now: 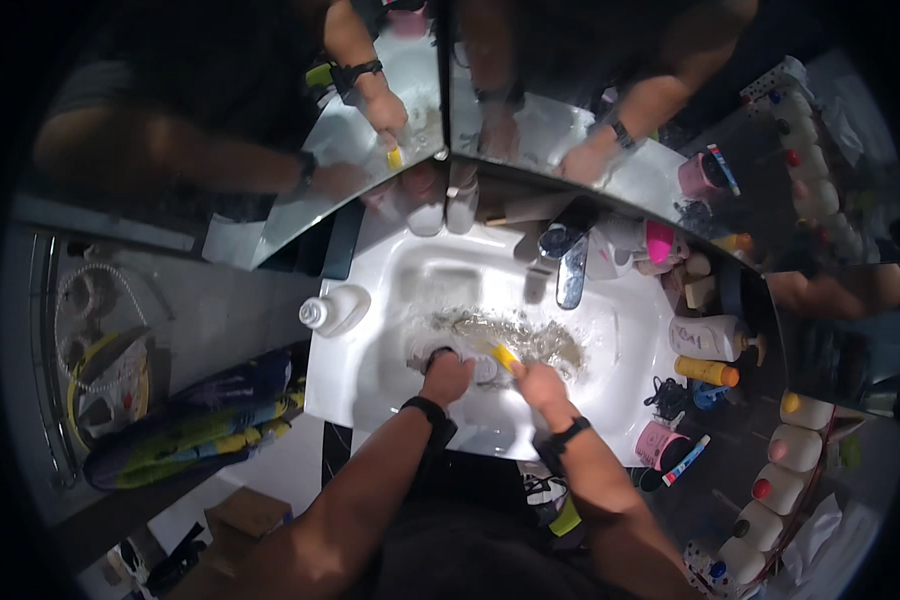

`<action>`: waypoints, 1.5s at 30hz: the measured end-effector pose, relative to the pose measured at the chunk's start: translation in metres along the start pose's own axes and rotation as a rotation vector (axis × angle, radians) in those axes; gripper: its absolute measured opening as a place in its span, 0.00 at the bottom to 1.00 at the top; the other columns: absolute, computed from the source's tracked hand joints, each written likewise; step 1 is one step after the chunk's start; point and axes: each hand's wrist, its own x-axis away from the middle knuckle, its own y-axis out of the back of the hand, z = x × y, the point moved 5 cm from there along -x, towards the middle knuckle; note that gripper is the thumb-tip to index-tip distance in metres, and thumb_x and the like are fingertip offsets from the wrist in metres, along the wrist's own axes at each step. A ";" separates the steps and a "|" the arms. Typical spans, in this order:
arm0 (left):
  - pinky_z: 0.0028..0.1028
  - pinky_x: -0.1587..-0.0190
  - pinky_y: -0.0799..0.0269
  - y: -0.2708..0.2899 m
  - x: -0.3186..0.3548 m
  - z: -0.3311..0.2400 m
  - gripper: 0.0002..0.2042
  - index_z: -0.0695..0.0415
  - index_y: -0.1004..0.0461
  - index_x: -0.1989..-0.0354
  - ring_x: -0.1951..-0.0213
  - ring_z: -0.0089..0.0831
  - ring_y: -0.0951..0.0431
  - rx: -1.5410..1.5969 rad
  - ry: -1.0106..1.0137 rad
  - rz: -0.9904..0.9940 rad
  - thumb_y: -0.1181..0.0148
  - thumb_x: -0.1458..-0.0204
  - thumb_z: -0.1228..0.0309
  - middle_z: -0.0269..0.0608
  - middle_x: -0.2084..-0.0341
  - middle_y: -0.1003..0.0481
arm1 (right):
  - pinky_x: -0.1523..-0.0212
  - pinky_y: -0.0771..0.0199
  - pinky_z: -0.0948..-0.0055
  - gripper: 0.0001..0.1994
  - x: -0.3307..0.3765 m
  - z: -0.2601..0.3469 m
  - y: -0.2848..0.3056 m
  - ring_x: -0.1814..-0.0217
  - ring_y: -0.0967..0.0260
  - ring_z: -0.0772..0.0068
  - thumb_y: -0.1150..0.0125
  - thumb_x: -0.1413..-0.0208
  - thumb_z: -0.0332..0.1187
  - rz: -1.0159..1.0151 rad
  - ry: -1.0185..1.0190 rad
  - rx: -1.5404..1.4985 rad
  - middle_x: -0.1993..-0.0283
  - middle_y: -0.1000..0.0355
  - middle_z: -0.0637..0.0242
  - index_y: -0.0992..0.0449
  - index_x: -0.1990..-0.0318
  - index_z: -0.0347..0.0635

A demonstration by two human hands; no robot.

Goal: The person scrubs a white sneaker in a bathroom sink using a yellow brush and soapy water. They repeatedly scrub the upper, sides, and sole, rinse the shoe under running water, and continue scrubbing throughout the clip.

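Observation:
My right hand (541, 386) is closed around a small yellow-handled tool (505, 355), whose working end is lost in the glare and splashing. It is over the white washbasin (378, 290). To its left, my left hand (449, 378) is closed low in the basin, with something dark at its fingertips that I cannot make out. Murky, sparkling water (485, 328) with dark specks spreads across the basin just beyond both hands. Above it the dark tap (571, 272) reaches in from the back rim.
A white bottle (332, 310) lies on the left rim. Along the right side are a pump bottle (705, 338), an orange tube (707, 371), a pink cup (660, 445) and a toothpaste tube (687, 461). Mirrors (570, 100) rise behind the basin. Patterned cloth (195, 425) hangs at left.

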 end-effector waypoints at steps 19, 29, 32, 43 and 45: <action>0.46 0.53 0.24 -0.013 -0.033 0.016 0.24 0.75 0.19 0.64 0.60 0.61 0.16 0.141 0.065 0.173 0.39 0.38 0.57 0.67 0.69 0.19 | 0.64 0.20 0.48 0.11 -0.012 0.027 -0.007 0.62 0.18 0.44 0.44 0.35 0.36 -0.285 0.770 0.088 0.64 0.18 0.49 0.15 0.60 0.44; 0.40 0.53 0.25 -0.014 -0.037 0.017 0.26 0.73 0.20 0.54 0.60 0.45 0.16 0.260 0.395 0.157 0.41 0.33 0.54 0.55 0.63 0.16 | 0.54 0.20 0.49 0.24 0.001 -0.006 -0.017 0.57 0.19 0.36 0.55 0.25 0.45 -0.064 0.375 -0.009 0.62 0.18 0.42 0.17 0.50 0.35; 0.39 0.54 0.25 -0.023 -0.048 0.021 0.27 0.73 0.19 0.52 0.59 0.42 0.17 0.412 0.416 0.101 0.42 0.32 0.52 0.53 0.60 0.16 | 0.57 0.21 0.47 0.22 -0.008 -0.009 -0.019 0.62 0.19 0.36 0.54 0.24 0.43 -0.051 0.207 -0.018 0.64 0.18 0.44 0.17 0.54 0.35; 0.33 0.52 0.25 -0.047 -0.065 0.059 0.24 0.65 0.22 0.45 0.58 0.29 0.22 1.033 0.556 0.214 0.45 0.27 0.52 0.40 0.55 0.19 | 0.54 0.21 0.48 0.25 0.010 0.002 -0.016 0.55 0.19 0.43 0.60 0.22 0.42 -0.267 0.283 -0.180 0.60 0.19 0.38 0.17 0.58 0.37; 0.33 0.52 0.25 -0.047 -0.065 0.060 0.24 0.66 0.22 0.44 0.58 0.30 0.21 0.980 0.520 0.188 0.44 0.28 0.53 0.41 0.55 0.19 | 0.53 0.22 0.46 0.24 0.016 0.012 -0.019 0.55 0.20 0.39 0.59 0.22 0.42 -0.165 0.234 -0.293 0.58 0.19 0.39 0.17 0.57 0.37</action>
